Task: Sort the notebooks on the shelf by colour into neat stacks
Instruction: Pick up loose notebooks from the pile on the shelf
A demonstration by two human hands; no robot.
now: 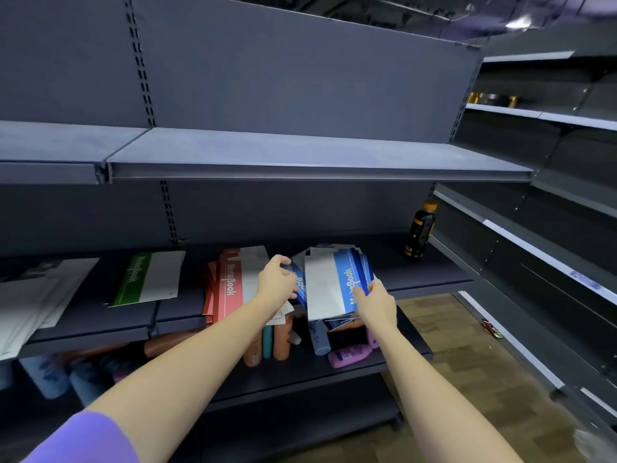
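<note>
On the middle shelf [427,275] lies a loose pile of blue notebooks [337,282], fanned out and hanging over the front edge. My left hand [275,284] pinches the left side of one blue notebook in the pile. At the pile's near right edge, my right hand [375,302] grips the blue covers. Just left of them sits a stack of red notebooks [227,289], partly covered by my left forearm. Further left lies a green notebook [147,279]. White or grey notebooks [36,295] spread at the far left.
A dark bottle with an orange cap [419,230] stands at the right end of the same shelf. The shelf below holds orange, teal, blue and pink bottles [349,355]. The shelf above [300,155] is bare. Another shelving unit [534,245] runs along the right.
</note>
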